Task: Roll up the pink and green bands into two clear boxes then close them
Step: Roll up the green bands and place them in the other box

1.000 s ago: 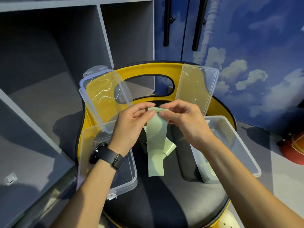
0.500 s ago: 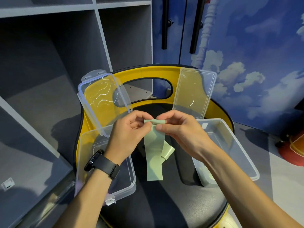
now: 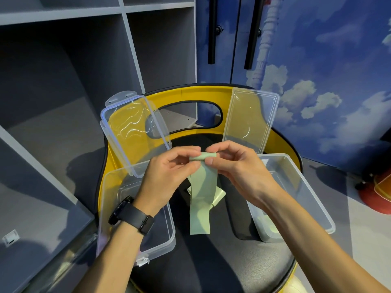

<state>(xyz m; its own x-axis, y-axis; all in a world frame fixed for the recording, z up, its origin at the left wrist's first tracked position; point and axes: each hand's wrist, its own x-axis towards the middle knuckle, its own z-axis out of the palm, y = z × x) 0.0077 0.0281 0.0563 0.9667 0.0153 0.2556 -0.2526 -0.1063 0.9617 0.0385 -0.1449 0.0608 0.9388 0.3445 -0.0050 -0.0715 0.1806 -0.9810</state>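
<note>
A pale green band [image 3: 202, 193] hangs between my hands over a black chair seat, its top end curled into a small roll. My left hand [image 3: 169, 176] pinches the roll's left end and my right hand [image 3: 237, 168] pinches its right end. The band's loose tail drops down to the seat. A clear box [image 3: 135, 246] stands open at the left with its hinged lid [image 3: 131, 132] raised. A second clear box [image 3: 313, 193] lies at the right, with something pale green inside near its front corner. Its loose lid [image 3: 251, 121] leans on the chair back. No pink band is visible.
The boxes rest on a chair with a black seat [image 3: 211, 261] and a yellow backrest [image 3: 190, 94]. Grey open shelving [image 3: 63, 81] stands to the left. Blue cupboard doors with cloud print and black handles [image 3: 212, 30] lie behind. A red object [image 3: 376, 193] sits on the floor at right.
The flat top end of the green band has been turned over into a small roll between my fingertips. Both hands stayed close together above the seat.
</note>
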